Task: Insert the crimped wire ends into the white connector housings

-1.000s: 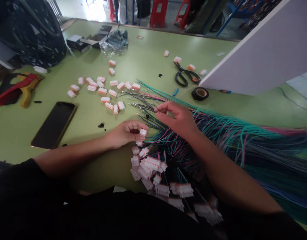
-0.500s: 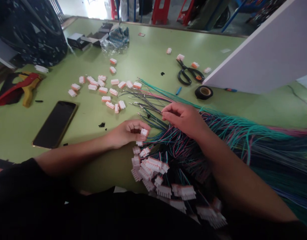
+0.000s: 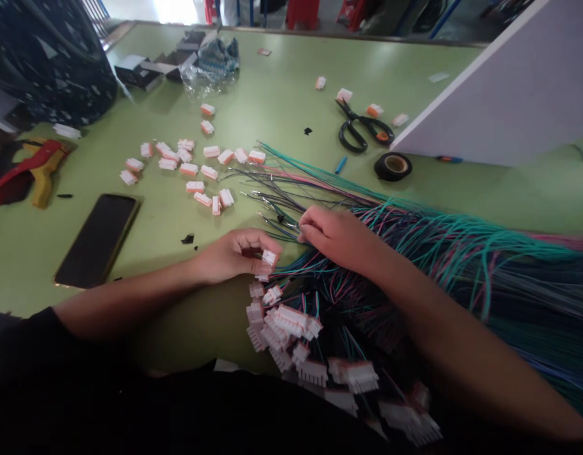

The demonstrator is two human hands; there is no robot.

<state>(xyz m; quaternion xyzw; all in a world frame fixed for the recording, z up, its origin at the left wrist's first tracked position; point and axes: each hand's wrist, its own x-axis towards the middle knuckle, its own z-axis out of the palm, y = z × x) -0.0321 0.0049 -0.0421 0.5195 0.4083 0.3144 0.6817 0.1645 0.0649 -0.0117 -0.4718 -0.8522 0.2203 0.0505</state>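
My left hand (image 3: 239, 256) is closed around a small white-and-orange connector housing (image 3: 269, 258), held between thumb and fingers. To its right, my right hand (image 3: 334, 237) pinches a thin wire near its metal-tipped end (image 3: 301, 226). Loose wire ends (image 3: 253, 193) with crimped tips fan out on the table just beyond the right hand. Below both hands hangs a cluster of white plugs (image 3: 289, 319) joined to wires. A thick bundle of green, pink and dark wires (image 3: 453, 240) runs off to the right under my right forearm.
Several loose connector housings (image 3: 188, 169) are scattered on the green table (image 3: 282, 114). A phone (image 3: 97, 240) and a red-and-yellow tool (image 3: 35, 167) lie at left. Scissors (image 3: 355, 129), black tape (image 3: 392, 166) and a pale panel (image 3: 500, 95) are at right.
My right hand has moved slightly down and left, nearer the left hand, still pinching. My left hand keeps the connector housing. The whole view has shifted a little.
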